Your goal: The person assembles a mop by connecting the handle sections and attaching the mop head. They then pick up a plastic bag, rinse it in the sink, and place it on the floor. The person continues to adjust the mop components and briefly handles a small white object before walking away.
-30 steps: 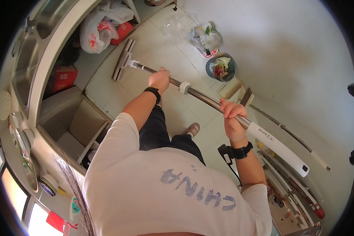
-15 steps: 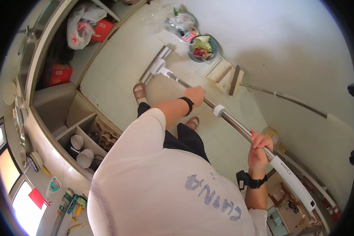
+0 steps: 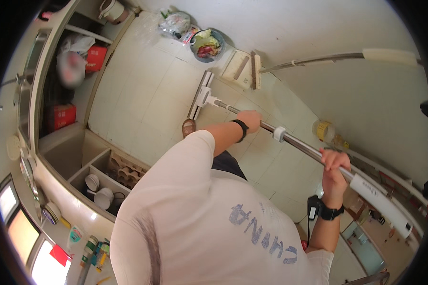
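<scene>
A squeeze mop with a metal pole runs slantwise across the view. Its flat grey-and-white mop head (image 3: 203, 96) rests on the tiled floor, just beyond my sandalled foot (image 3: 189, 127). My left hand (image 3: 248, 121) is wrapped round the pole below the white collar (image 3: 279, 133). Higher up, my right hand (image 3: 335, 164) grips the pole just before the white handle sleeve (image 3: 378, 202); its fingers curl over the metal. Both wrists carry black bands, the right one with a small black device. My other foot is hidden.
Along the wall stand a bin (image 3: 207, 46) with vegetable scraps, a clear plastic bag (image 3: 174, 23), and a dustpan (image 3: 236, 69) with a broom (image 3: 256, 70). An open cabinet (image 3: 88, 130) lines the left side, holding red boxes (image 3: 63, 117) and bowls (image 3: 103, 197). A yellow-labelled jar (image 3: 324, 130) stands right.
Relative to the bin, the mop head has moved right and nearer to me, and my foot has shifted the same way. The view has moved too. Both hands keep their grip.
</scene>
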`<state>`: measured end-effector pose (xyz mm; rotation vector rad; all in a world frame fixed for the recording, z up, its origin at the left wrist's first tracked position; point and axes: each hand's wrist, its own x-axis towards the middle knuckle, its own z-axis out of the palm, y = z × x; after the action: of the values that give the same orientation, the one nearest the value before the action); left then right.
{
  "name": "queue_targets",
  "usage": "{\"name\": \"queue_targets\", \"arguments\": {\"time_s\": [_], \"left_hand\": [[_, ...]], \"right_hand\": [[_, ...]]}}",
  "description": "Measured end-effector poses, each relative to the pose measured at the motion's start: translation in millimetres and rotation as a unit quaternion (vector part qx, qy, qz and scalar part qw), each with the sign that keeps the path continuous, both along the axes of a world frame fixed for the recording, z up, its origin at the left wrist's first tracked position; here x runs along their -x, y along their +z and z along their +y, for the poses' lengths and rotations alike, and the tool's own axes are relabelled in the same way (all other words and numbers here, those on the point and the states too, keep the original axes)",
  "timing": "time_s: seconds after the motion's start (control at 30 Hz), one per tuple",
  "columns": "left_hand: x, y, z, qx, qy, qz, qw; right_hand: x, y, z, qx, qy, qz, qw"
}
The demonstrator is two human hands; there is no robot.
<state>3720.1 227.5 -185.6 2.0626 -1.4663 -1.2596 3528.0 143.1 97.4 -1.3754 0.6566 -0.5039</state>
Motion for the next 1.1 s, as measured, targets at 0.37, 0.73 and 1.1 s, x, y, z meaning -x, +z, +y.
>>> {"name": "queue_targets", "arguments": {"time_s": [0.37, 0.73, 1.1], "left_hand": [[-0.8, 15.2, -8.0, -0.010, 0.091, 0.002, 0.996], [179.8, 46.8, -89.5, -0.032, 0.145, 0.032, 0.988], [247.5, 41.8, -236.3, 0.027, 0.271, 0.082, 0.959]], "right_hand": [[-19.9, 9.8, -27.1, 0.006, 0.034, 0.000, 0.999], [142.3, 36.7, -127.4, -0.015, 0.087, 0.029, 0.996], [146.0, 66.8, -279.2, 0.024, 0.179, 0.046, 0.982]]}}
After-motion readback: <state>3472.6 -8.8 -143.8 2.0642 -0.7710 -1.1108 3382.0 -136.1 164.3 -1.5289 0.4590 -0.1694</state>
